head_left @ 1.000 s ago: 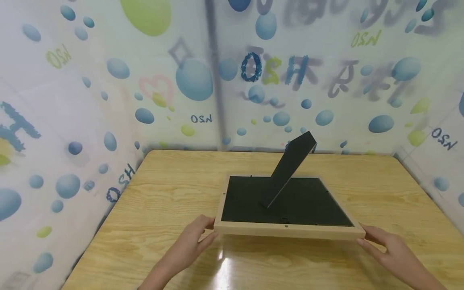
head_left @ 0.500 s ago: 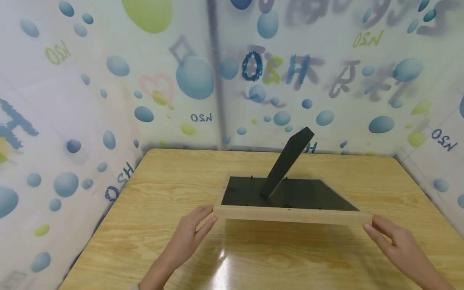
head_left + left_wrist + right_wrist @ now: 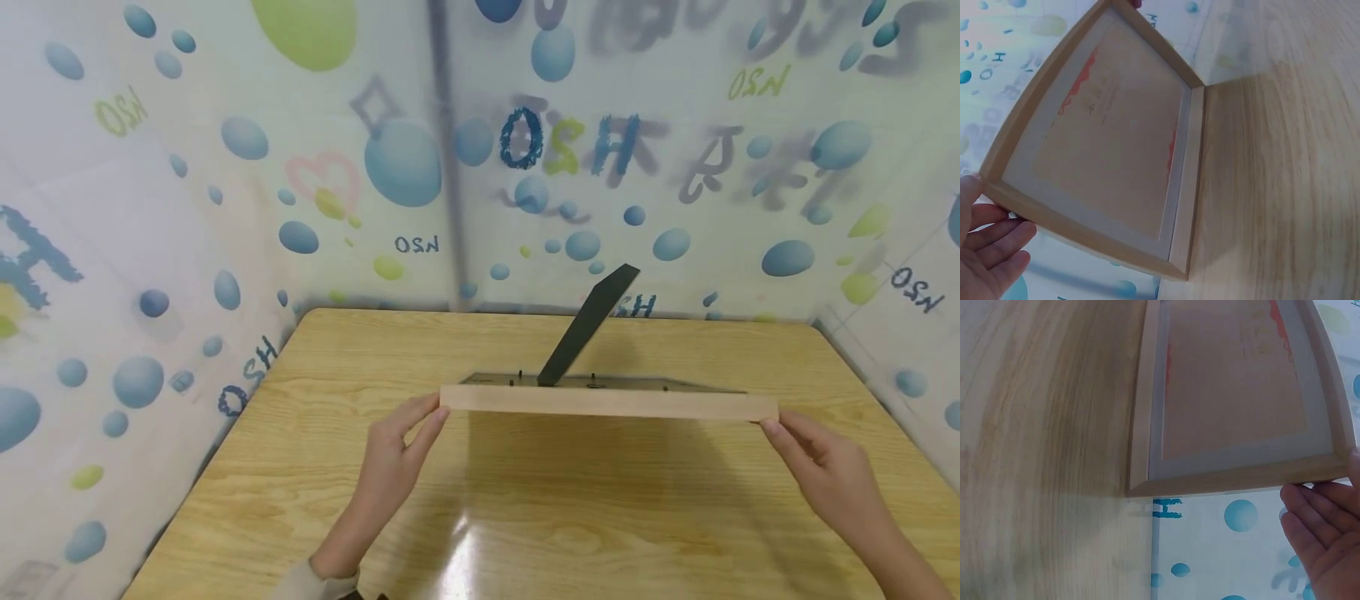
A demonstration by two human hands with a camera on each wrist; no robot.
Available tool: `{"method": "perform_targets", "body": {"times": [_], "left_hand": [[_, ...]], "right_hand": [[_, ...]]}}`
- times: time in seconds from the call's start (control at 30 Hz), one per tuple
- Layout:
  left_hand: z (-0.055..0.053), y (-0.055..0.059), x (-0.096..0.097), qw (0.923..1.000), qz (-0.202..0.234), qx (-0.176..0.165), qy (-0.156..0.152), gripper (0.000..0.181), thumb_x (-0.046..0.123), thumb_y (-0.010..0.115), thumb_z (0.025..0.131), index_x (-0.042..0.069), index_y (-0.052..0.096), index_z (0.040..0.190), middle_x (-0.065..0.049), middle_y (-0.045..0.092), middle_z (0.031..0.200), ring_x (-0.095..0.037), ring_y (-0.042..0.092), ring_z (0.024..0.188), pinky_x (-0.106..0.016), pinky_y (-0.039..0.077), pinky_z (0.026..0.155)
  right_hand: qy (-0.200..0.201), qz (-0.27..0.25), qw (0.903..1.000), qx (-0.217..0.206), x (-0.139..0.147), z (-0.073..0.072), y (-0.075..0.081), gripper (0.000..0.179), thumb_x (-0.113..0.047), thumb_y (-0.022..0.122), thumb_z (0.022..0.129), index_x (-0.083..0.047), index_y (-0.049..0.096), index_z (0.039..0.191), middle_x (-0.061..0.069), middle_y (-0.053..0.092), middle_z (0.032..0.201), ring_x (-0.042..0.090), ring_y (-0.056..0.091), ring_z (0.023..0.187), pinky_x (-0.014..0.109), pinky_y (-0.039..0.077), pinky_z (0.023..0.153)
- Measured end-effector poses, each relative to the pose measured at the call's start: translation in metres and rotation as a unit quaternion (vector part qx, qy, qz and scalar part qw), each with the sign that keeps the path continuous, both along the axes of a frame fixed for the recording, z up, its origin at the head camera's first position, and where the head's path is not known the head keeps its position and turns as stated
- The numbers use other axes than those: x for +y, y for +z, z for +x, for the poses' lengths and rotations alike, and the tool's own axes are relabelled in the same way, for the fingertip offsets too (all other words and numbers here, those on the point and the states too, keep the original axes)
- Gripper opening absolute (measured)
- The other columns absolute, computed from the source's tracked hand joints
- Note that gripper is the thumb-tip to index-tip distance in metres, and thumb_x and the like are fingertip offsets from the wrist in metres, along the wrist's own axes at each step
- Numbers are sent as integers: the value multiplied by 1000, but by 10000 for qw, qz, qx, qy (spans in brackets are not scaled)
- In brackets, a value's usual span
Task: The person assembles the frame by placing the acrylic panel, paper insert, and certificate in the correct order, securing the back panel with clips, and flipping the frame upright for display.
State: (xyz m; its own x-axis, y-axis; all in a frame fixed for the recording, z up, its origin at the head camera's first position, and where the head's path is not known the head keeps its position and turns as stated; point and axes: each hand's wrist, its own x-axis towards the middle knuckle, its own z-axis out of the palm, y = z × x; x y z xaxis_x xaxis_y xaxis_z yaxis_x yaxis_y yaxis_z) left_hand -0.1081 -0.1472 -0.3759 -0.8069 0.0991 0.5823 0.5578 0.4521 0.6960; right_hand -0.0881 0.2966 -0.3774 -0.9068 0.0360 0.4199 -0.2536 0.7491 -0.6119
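A light wooden picture frame point(image 3: 607, 402) is tilted with its near edge raised above the table. Its far edge appears to rest on the tabletop, and a black stand leg point(image 3: 588, 325) juts up from the dark back. My left hand point(image 3: 397, 450) pinches the near left corner between thumb and fingers. At the near right corner my right hand point(image 3: 832, 467) pinches the frame the same way. The wrist views show the front: a pale mat around a pinkish-beige sheet point(image 3: 1116, 144) with red edging. Fingers curl by the frame's side point(image 3: 1241, 479) in the right wrist view.
The wood-grain table point(image 3: 600, 533) carries the frame's shadow and a bright glare spot. A white wall point(image 3: 360, 275) with blue and green dots and lettering stands behind it, with similar walls on the left and right.
Both hands have raised the frame's near edge, tipping it up until its black back shows only as a thin strip. The stand leg has tipped along with it.
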Motion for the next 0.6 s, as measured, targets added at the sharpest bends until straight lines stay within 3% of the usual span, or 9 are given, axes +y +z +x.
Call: {"method": "perform_targets", "body": {"times": [0.1,0.17,0.33,0.43,0.5,0.6], "left_hand": [[-3,3,1,9998,161,80,100,23,7,61,88,0,67,109,-7,68,105,-17,62,99,-35,49,82],[-5,5,1,9996,230,114,134,22,6,62,88,0,68,108,-6,68,103,-16,63,96,-34,50,80],[-9,9,-1,9994,251,199,114,21,5,63,86,-1,69,106,-5,69,100,-15,64,93,-30,51,76],[-12,12,-2,9995,218,199,95,21,4,63,86,-1,69,105,-7,69,99,-16,64,93,-30,52,76],[-13,14,-3,9996,164,194,125,20,4,63,86,-2,69,105,-8,69,99,-16,64,93,-32,52,75],[-15,18,-4,9996,58,247,139,20,4,64,86,-1,69,104,-9,69,99,-17,65,92,-33,52,73]], "right_hand": [[-33,-205,9996,189,-1,-3,3,22,-10,57,92,1,66,108,-33,52,94,-20,48,77,7,40,54],[-16,-328,9991,272,-2,-4,5,19,-10,58,92,-4,69,106,-38,49,94,-20,48,79,7,40,55],[82,-386,9987,331,-6,-5,11,18,-9,57,92,-8,71,104,-39,51,98,-20,48,81,9,38,54],[98,-332,9987,364,-6,-6,12,19,-9,59,91,-18,71,103,-41,51,96,-12,48,67,14,34,48],[86,-263,9988,412,-5,-8,13,22,-8,61,90,-24,70,102,-43,50,94,-14,47,67,12,35,48],[133,-184,9975,669,-6,-12,14,24,-5,65,85,-23,71,101,-43,51,92,-20,49,75,6,37,53]]}}
